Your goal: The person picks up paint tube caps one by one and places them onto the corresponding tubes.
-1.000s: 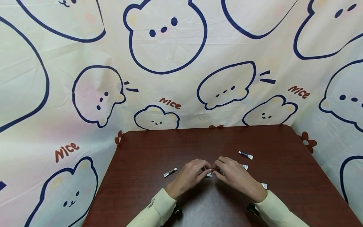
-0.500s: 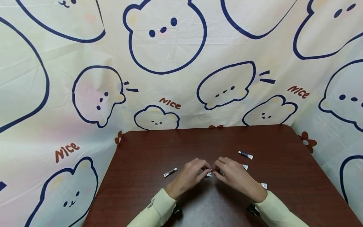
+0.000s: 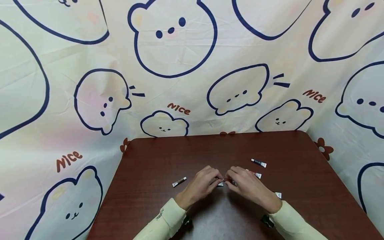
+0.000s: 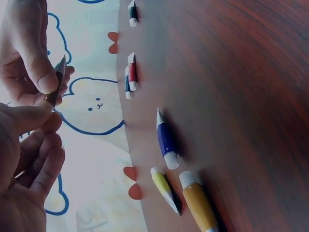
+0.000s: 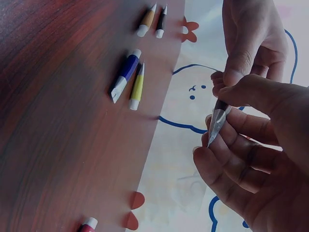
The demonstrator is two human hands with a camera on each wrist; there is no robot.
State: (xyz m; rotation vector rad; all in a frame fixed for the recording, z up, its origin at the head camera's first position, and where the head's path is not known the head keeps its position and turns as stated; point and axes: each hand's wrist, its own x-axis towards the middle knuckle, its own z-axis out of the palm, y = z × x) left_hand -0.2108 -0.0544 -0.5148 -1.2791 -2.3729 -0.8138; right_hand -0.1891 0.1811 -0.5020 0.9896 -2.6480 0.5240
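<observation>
Both hands meet over the table, on one small dark brown paint tube with a silvery crimped end. My right hand holds the tube's body between thumb and fingers. At the tube's other end, the thumb and fingertips of my left hand pinch it; they cover that end, so the cap is hidden. Below the hands lie a purple-blue tube and a yellow tube, with an ochre tube close by in the left wrist view.
A dark tube lies left of the hands on the brown table. To the right are a navy tube, a red tube and the white end of another tube, partly behind the right wrist. Patterned cloth hangs around the table.
The head view has shifted slightly, and more of the red tube shows past the right hand. Both hands keep nearly the same place and hold on the brown paint tube.
</observation>
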